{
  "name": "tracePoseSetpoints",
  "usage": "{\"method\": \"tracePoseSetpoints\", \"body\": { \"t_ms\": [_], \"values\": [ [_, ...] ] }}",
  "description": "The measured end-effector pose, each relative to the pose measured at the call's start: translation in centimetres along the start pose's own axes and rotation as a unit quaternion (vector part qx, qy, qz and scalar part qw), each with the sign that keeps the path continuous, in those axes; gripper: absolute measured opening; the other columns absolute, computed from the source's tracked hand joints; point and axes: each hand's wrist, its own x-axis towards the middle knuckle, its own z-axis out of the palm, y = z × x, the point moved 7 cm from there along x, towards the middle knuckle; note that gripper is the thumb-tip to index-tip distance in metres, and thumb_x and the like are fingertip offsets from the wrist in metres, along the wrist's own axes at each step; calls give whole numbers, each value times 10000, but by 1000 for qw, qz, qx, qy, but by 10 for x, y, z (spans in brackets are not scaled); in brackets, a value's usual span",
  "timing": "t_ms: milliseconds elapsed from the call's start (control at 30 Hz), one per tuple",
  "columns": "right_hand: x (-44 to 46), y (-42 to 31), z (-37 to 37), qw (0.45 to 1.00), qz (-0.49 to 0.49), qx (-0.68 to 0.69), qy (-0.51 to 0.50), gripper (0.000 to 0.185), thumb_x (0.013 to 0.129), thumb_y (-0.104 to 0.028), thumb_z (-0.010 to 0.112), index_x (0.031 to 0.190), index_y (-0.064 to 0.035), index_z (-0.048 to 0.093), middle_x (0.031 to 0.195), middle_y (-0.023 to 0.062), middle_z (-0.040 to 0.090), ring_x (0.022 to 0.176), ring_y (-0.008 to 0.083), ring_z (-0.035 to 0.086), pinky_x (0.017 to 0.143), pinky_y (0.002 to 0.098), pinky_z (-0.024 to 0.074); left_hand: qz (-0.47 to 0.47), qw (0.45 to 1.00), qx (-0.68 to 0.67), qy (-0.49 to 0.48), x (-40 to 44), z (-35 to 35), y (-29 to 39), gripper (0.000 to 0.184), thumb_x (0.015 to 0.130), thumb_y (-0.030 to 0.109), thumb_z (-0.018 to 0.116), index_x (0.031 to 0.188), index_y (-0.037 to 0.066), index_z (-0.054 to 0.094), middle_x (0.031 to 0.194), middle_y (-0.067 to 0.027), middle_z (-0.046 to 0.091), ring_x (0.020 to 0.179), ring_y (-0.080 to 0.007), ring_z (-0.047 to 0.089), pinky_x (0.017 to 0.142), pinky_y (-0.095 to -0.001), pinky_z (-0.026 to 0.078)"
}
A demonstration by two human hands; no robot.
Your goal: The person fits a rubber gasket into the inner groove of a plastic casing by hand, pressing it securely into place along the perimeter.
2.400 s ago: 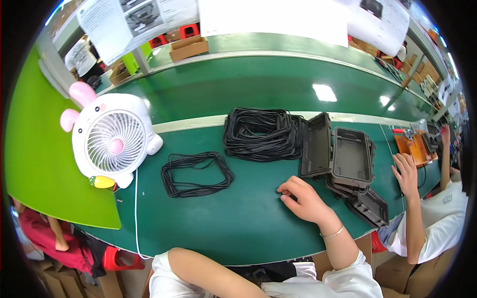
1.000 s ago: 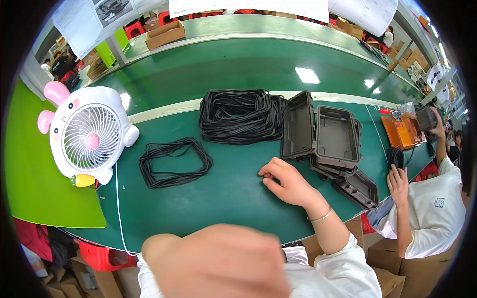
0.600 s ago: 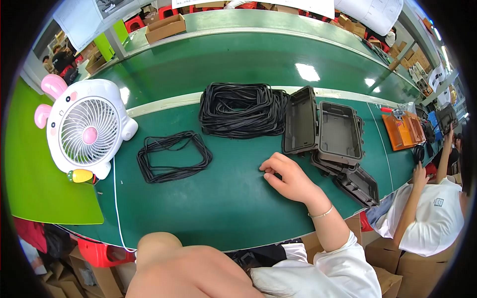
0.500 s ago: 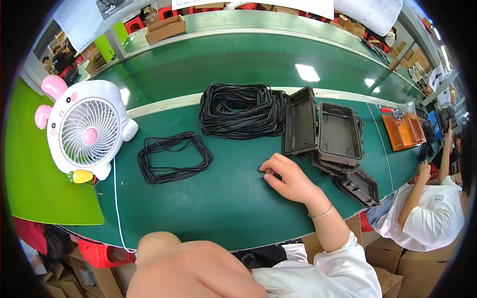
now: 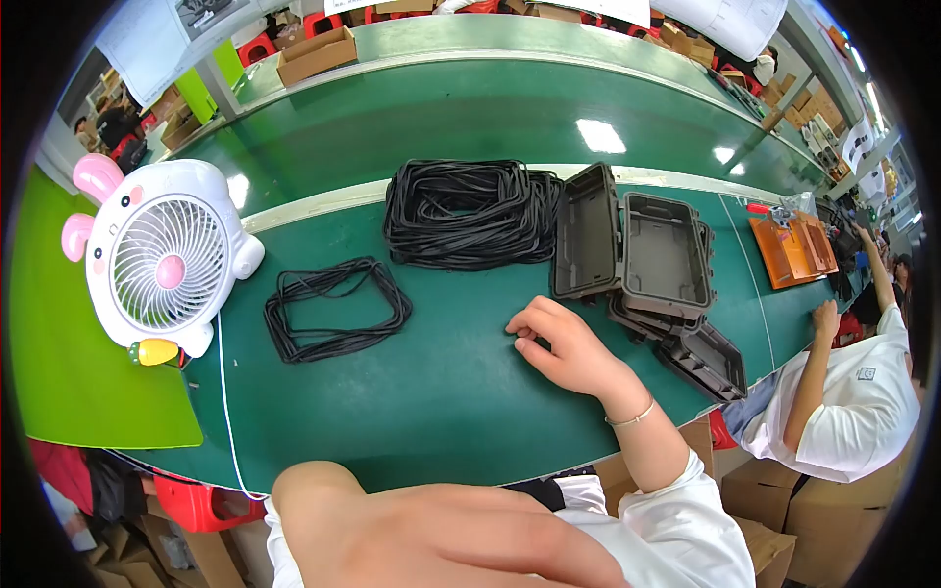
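The open dark case (image 5: 668, 253) sat on the green worktable (image 5: 441, 412), beyond and to the right of your right hand (image 5: 554, 338), on top of other dark parts, with its lid (image 5: 586, 235) raised at its left side. A smaller open case (image 5: 714, 365) lay tilted nearer you. The large black cable bundle (image 5: 475, 216) lay beside the lid; the small cable coil (image 5: 338, 312) lay apart, to the left. Your right hand was loosely curled above the tabletop, thumb and fingers slightly parted, and gripped nothing. Your left hand (image 5: 490, 539) was close to the camera and cropped; its grip could not be determined. The rabbit-shaped fan (image 5: 170, 271) stood at far left. At right, a co-worker (image 5: 833, 392) sat near an orange fixture (image 5: 792, 252).
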Motion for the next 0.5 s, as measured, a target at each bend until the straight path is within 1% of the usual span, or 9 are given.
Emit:
{"method": "tracePoseSetpoints", "body": {
  "t_ms": [67, 100, 200, 267, 300, 367, 400, 433, 500],
  "values": [
    [1, 0, 0, 1000, -2, 2, 2, 124, 844, 12, 603, 968, 10, 595, 880, 96, 528, 784, 203, 582, 721, 302, 487, 98, 989, 55, 97, 5, 0, 5, 182, 887, 88, 560, 893, -78, 634, 973, -276, 635, 765, -299, 622, 677, -332, 511],
    [0, 0, 0, 1000, -2, 4, 3, 123, 844, 13, 603, 967, 11, 594, 880, 95, 529, 783, 203, 582, 720, 301, 487, 181, 961, 106, 181, 13, 8, 1, 90, 839, 66, 628, 851, -16, 665, 902, -212, 648, 673, -245, 599, 580, -281, 487],
    [0, -1, -1, 1000, 4, 5, 0, 121, 846, 13, 602, 967, 11, 594, 881, 94, 531, 782, 202, 584, 720, 299, 488, 259, 903, 125, 319, 10, 20, 0, 53, 790, 73, 717, 841, 64, 707, 860, -161, 671, 617, -207, 595, 526, -233, 493],
    [1, -1, 0, 1000, 8, 5, -3, 119, 848, 13, 600, 967, 11, 594, 884, 93, 532, 783, 201, 585, 722, 299, 489, 160, 955, 72, 239, 9, 14, -4, 101, 828, 82, 663, 904, 18, 680, 932, -210, 662, 716, -256, 618, 626, -281, 515],
    [1, 0, 0, 1000, 9, 6, -4, 118, 850, 12, 599, 968, 10, 594, 886, 92, 532, 785, 201, 585, 723, 299, 490, 57, 990, 31, 125, -1, -2, 2, 149, 867, 76, 600, 952, -37, 648, 991, -252, 649, 797, -297, 630, 705, -328, 522],
    [0, 1, 0, 1000, 13, 7, -4, 118, 851, 11, 598, 969, 10, 594, 889, 91, 533, 787, 200, 585, 724, 300, 490, 74, 991, 39, 106, -1, -2, 2, 160, 876, 85, 593, 961, -42, 645, 996, -256, 647, 810, -301, 633, 712, -329, 522],
    [0, 1, 0, 1000, 14, 8, -4, 117, 852, 10, 598, 969, 10, 594, 891, 91, 533, 788, 199, 585, 724, 301, 490, 193, 956, 88, 205, 8, 13, -7, 120, 847, 100, 651, 923, 9, 674, 943, -218, 657, 742, -265, 624, 640, -285, 516],
    [1, 2, 1, 1000, 14, 9, -4, 117, 853, 9, 598, 970, 9, 594, 892, 91, 533, 789, 199, 585, 725, 301, 490, 247, 932, 116, 237, 5, 16, -10, 110, 840, 113, 674, 911, 31, 684, 917, -201, 661, 709, -252, 621, 608, -272, 515],
    [1, 1, 0, 1000, 11, 9, -4, 117, 853, 10, 598, 970, 10, 594, 894, 92, 533, 790, 198, 583, 724, 298, 489, 289, 910, 159, 249, -1, 19, -16, 116, 847, 139, 684, 915, 45, 688, 895, -187, 661, 677, -249, 621, 584, -278, 519]
  ]
}}
